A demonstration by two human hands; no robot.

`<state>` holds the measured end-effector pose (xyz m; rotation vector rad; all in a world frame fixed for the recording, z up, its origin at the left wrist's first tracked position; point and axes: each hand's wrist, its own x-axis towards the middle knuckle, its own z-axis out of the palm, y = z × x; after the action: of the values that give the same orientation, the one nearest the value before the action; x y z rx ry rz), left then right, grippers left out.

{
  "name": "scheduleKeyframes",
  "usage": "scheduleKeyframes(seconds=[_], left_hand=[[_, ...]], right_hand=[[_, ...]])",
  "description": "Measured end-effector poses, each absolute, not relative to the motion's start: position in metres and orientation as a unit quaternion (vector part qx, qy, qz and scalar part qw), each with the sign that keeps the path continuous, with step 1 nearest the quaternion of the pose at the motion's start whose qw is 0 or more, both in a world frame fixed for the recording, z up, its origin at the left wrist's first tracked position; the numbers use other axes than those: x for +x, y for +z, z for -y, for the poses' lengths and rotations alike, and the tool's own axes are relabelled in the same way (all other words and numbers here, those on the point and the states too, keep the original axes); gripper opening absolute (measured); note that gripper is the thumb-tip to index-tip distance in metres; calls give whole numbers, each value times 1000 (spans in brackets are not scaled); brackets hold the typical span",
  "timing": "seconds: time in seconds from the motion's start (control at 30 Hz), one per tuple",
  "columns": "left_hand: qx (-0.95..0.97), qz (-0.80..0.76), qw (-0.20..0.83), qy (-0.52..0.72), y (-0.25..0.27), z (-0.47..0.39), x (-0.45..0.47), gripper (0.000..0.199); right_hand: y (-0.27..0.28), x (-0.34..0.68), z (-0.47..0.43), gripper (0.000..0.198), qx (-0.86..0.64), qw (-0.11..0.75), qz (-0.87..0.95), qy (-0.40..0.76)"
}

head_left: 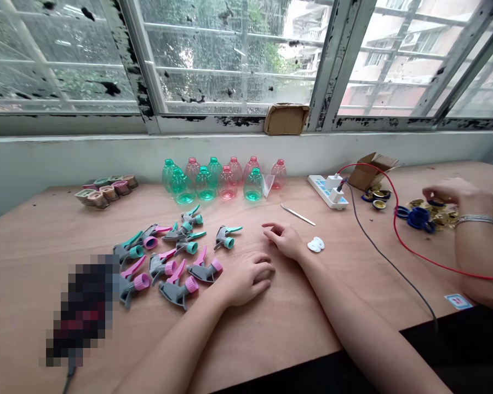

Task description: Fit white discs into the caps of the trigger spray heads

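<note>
My left hand (246,280) rests on the wooden table, fingers loosely bent and a little apart, holding nothing. Close to its left lies a grey spray trigger head with a pink collar (205,269). Just beyond, my right hand (284,239) lies on the tabletop with its fingers reaching left, also holding nothing. Several more spray trigger heads (176,291), grey with pink or teal parts, are spread out on the left. A teal-collared trigger head (225,237) sits apart from them. Green bottles (206,186) and pink bottles (227,185) without tops stand in rows near the wall.
Tweezers (298,214) and small white discs (315,244) lie right of my hands. A power strip (327,191) feeds a red cable (411,249) and a grey one. At right, a co-worker's hand (452,192) touches blue and gold parts. Small containers (107,191) sit back left.
</note>
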<state>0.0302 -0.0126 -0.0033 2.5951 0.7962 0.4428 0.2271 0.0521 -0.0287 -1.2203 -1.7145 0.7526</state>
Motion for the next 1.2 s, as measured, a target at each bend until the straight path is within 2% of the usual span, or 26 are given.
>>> scheduleKeyframes(seconds=[0.53,1.2], left_hand=[[932,-267,193,153,-1,7,29,28],[935,-270,177,149,-1,7,30,27]], right_hand=[[-33,225,-59,30,-488,415,706,304],[-29,227,-57,34,-480,429,695,319]])
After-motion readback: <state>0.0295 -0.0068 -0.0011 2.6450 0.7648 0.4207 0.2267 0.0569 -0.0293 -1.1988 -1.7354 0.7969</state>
